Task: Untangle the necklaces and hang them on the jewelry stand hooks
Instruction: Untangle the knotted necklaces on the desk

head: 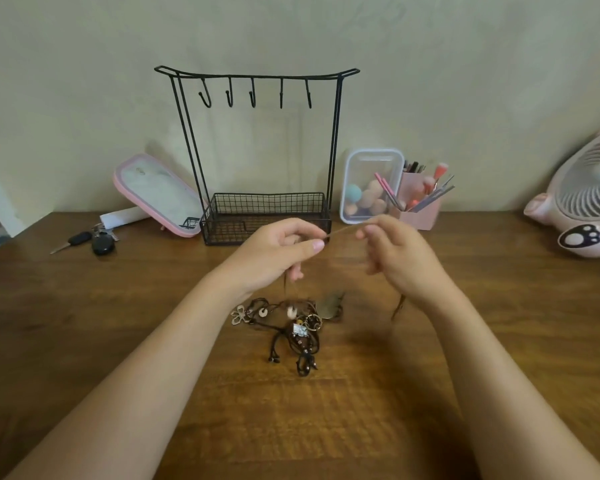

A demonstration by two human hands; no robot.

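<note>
A tangle of dark cord necklaces (293, 327) with beads, a flower charm and a flat metal pendant lies on the wooden table. Above it, my left hand (278, 252) and my right hand (397, 252) each pinch one brown cord (342, 231), stretched taut between them. From each hand the cord's ends hang down toward the pile. The black wire jewelry stand (257, 77) stands behind my hands against the wall. Its several hooks are bare and its wire basket base holds nothing that I can see.
A pink-rimmed mirror (160, 194) leans left of the stand, with car keys (90, 240) in front of it. At the right are a clear box of sponges (369, 161), a pink brush holder (420, 209) and a pink fan (582, 206).
</note>
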